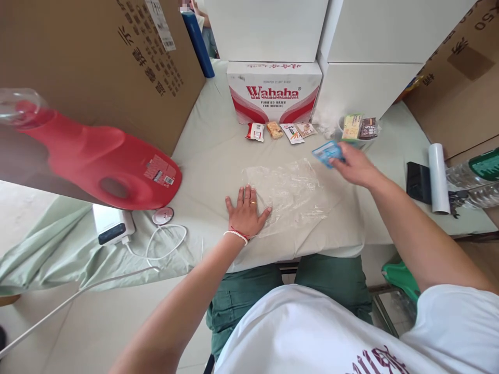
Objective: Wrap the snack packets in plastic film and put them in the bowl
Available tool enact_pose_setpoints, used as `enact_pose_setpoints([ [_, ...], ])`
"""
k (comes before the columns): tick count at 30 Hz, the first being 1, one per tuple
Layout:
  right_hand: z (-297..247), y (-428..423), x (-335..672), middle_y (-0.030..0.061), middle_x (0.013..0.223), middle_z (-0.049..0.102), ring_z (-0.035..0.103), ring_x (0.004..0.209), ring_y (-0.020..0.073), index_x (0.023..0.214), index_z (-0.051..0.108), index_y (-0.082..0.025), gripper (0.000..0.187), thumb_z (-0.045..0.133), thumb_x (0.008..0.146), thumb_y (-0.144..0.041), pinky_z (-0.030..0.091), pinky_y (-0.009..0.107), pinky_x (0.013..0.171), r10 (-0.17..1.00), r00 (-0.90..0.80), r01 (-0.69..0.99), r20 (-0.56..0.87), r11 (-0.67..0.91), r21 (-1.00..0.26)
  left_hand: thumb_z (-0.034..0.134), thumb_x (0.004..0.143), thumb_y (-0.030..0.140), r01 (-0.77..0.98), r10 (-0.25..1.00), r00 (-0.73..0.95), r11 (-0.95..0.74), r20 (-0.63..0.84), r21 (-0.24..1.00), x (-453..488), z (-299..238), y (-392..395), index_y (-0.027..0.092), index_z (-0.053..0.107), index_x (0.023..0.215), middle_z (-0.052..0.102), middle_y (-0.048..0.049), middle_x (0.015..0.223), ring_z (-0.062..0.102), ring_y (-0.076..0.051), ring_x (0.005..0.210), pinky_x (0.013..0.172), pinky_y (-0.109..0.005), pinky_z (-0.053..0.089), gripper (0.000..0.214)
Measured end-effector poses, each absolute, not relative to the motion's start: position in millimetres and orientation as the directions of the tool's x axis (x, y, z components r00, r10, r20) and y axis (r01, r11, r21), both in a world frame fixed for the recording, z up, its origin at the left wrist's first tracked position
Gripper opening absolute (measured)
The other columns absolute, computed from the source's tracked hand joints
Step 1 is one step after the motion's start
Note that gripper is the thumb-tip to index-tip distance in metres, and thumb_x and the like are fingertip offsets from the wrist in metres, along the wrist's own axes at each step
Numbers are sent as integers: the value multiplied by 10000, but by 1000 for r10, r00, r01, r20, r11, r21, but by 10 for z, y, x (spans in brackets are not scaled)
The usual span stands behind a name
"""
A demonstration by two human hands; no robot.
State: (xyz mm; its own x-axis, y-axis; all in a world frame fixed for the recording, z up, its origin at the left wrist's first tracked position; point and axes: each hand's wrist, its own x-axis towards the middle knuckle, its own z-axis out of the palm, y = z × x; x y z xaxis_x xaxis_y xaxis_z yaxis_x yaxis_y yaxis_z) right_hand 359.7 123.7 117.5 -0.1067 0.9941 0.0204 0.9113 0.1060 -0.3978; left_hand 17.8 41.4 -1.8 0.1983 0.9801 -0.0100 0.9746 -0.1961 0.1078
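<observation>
My left hand [246, 212] lies flat with fingers spread, on the left edge of a clear plastic bag [292, 195] spread over the cloth. In my right hand [356, 165] a small blue packet [328, 152] is pinched, held right of the bag's far corner. Beyond the bag sits a row of small snack packets: a red and white packet [254, 132], an orange-yellow one [274, 130], a white one [292, 133] and a beige one [306, 129]. Near my right hand, a container holds a yellow packet [351, 127] and a brown cocoa packet [368, 128].
A Wahaha water carton [275, 93] stands at the back under white boxes. Left are a large red bottle [113, 161], a power bank [112, 224] and a white cable [166, 244]. To the right lie a black phone-like object [418, 182], a white roll [439, 179] and plastic bottles [483, 166].
</observation>
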Motion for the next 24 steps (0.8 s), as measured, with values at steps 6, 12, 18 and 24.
enact_pose_setpoints([
  [6,934,866,3056,36,922,726,645,873,218,928,664,-207,338,756,773,-494,530,337,842,692,-540,590,-479,-95,-802,278,1030,656,981,987,159,-156,-19,116,176,-8,395,124,275,1666,234,-199,1736,186,-378,1627,1240,-767,99,830],
  [12,680,469,3667,50,978,746,668,884,228,1038,682,-200,525,781,703,-592,540,358,835,676,-359,563,-644,-393,-727,257,1033,664,980,988,150,-145,-33,135,160,-13,360,152,281,1667,234,-179,1740,168,-376,1631,1228,-790,84,816],
  [18,1201,666,3782,74,1046,734,660,979,283,1054,655,-222,467,741,756,-571,523,358,843,819,-289,748,-496,-130,-651,262,1036,648,983,988,147,-140,-51,119,163,13,376,145,268,1671,214,-168,1747,170,-379,1629,1235,-782,88,810],
  [24,1340,1305,2964,65,1047,714,636,975,254,1190,641,-205,387,696,835,-350,468,313,842,718,-582,777,-381,352,-523,273,1035,640,986,988,138,-130,-69,106,184,35,368,155,269,1672,210,-144,1753,170,-375,1630,1248,-759,102,801],
])
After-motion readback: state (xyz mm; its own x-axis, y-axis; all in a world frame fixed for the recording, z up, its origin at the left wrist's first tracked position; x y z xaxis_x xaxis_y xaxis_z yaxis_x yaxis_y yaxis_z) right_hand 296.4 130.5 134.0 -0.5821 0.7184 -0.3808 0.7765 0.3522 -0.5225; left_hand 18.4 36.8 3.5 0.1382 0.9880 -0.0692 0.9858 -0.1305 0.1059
